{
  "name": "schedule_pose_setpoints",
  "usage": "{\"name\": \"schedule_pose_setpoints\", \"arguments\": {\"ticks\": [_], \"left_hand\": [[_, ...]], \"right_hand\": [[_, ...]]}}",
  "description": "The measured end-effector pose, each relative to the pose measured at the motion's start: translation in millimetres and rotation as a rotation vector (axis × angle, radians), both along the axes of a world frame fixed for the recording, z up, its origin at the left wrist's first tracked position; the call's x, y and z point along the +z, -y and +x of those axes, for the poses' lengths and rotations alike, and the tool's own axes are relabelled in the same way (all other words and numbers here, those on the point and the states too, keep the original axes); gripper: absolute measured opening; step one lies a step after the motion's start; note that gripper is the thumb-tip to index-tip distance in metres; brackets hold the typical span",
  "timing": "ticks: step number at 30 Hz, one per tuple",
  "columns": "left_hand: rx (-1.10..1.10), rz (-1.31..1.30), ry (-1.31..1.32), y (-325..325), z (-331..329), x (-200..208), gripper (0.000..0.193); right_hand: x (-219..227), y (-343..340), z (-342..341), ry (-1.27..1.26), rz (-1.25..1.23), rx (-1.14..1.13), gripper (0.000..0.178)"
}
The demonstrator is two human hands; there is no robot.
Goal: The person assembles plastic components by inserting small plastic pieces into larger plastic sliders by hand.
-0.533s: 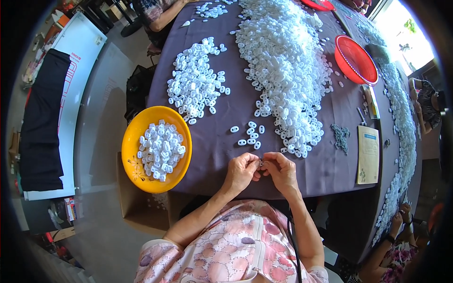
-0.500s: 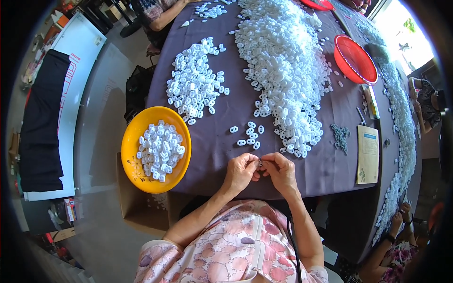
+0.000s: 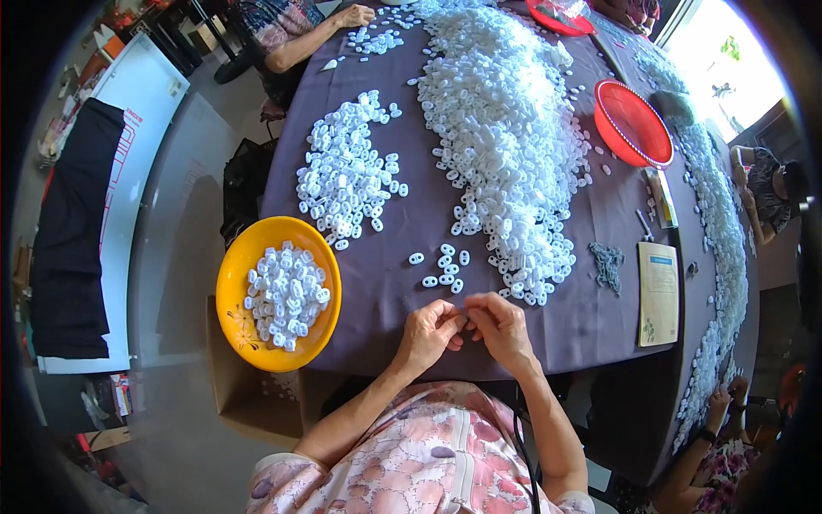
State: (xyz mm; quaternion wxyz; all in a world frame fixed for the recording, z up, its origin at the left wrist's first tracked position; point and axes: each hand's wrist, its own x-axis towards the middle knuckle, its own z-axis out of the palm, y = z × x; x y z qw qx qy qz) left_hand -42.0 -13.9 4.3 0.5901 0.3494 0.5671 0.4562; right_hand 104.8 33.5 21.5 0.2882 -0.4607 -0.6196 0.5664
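Note:
At the near edge of the purple-grey tablecloth [image 3: 377, 300], my left hand [image 3: 428, 334] and my right hand [image 3: 503, 336] meet fingertip to fingertip. Both are closed in a pinch, and whatever lies between the fingers is too small and covered to make out. Just beyond them sits a little group of white oval plastic pieces [image 3: 446, 279], each with two holes. A long, deep pile of the same pieces [image 3: 514, 171] stretches away from there. Left of it is a smaller heap [image 3: 347, 176]. A yellow bowl [image 3: 231, 287] holding more white pieces stands left of my hands.
A cardboard box [image 3: 224, 390] is below the bowl. To the right are a red basket [image 3: 638, 128], a grey-green tangle [image 3: 607, 265] and a tan booklet [image 3: 658, 295]. Another person's hand [image 3: 354, 15] rests at the far left; other people sit along the right.
The whole view has tilted slightly, so the table sits lower in the picture. My right fingers have shifted over the left fingertips. The far person's hand shows more now.

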Motion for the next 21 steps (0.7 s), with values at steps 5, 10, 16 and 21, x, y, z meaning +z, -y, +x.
{"name": "schedule_pose_setpoints", "arguments": {"ticks": [5,10,16,21], "left_hand": [[0.021,-0.038,0.049,0.1,1.1,1.1,0.008],[0.031,-0.029,0.065,0.8,0.9,-1.8,0.008],[0.028,-0.026,0.071,0.2,0.6,0.9,0.009],[0.028,-0.042,0.079,0.1,-0.4,-1.1,0.009]], "right_hand": [[1.2,-36.2,-14.8,0.182,0.274,-0.113,0.013],[-2.9,-51.9,-41.9,0.484,0.533,-0.032,0.015],[-10.6,-58.4,-46.5,0.585,0.518,-0.038,0.013],[-8.7,-52.3,-37.5,0.25,0.524,-0.09,0.009]]}}
